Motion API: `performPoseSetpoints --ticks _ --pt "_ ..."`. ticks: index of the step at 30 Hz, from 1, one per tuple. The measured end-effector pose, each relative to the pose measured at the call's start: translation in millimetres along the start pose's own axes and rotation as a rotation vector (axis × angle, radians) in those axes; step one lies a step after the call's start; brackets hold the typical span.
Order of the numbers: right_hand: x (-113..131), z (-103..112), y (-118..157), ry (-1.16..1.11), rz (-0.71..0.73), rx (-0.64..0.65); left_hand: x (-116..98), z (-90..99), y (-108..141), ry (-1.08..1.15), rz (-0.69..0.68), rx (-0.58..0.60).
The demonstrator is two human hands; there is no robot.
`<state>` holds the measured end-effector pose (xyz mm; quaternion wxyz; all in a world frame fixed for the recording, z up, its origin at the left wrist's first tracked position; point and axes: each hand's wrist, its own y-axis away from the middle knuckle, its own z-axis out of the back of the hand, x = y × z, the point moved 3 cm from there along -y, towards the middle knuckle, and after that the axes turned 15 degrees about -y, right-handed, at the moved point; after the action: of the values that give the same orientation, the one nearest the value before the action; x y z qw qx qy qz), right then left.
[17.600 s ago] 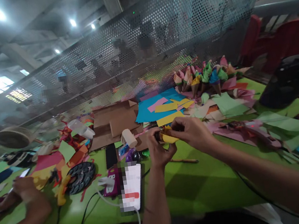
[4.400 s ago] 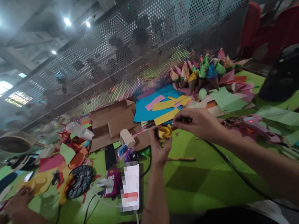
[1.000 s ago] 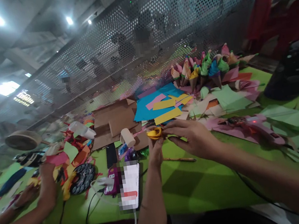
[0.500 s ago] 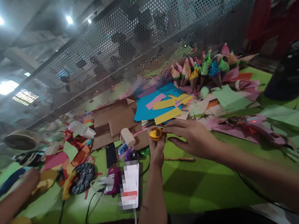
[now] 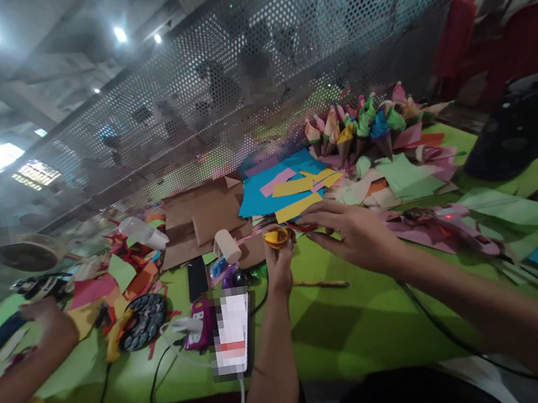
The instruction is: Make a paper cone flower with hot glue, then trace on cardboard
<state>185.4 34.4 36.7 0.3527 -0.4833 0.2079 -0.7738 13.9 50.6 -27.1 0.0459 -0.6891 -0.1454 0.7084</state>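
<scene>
My left hand point(image 5: 279, 264) grips a small yellow rolled paper piece point(image 5: 276, 237) over the green table point(image 5: 350, 337). Just to its right, my right hand point(image 5: 349, 233) hovers with fingers stretched and apart. Something small and red lies by its fingertips, too small to make out. A thin wooden stick point(image 5: 322, 284) rests on the table below the hands. Behind them lie yellow paper strips point(image 5: 299, 208) and blue sheets point(image 5: 253, 200).
A phone point(image 5: 232, 331) on a white cable and a power strip point(image 5: 195, 327) are at left. Paper cones point(image 5: 372, 129) stand at the back right. A pink glue gun point(image 5: 470, 232) lies right. Another person's hand point(image 5: 53, 328) is far left.
The yellow piece has tilted in my left hand. My right hand has opened beside it, its fingers now a little farther from the piece. The other person's hand has shifted.
</scene>
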Motion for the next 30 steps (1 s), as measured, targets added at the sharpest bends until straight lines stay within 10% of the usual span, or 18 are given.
performPoseSetpoints --ticks 7,14,24,30 --pt "-13.2 64.9 37.7 0.255 -0.202 -0.021 -1.7 2.3 -2.5 -0.103 -0.020 0.001" --pt "-47.2 133.3 121.9 0.687 -0.732 -0.093 -5.0 2.1 -7.9 -0.077 -0.074 0.024" --pt "-66.9 121.9 138.6 0.682 -1.074 -0.016 -9.0 2.2 -11.0 0.003 -0.087 0.001" --pt "-73.7 127.2 137.9 0.607 -1.001 -0.184 -4.7 4.0 -10.4 -0.047 -0.095 0.022"
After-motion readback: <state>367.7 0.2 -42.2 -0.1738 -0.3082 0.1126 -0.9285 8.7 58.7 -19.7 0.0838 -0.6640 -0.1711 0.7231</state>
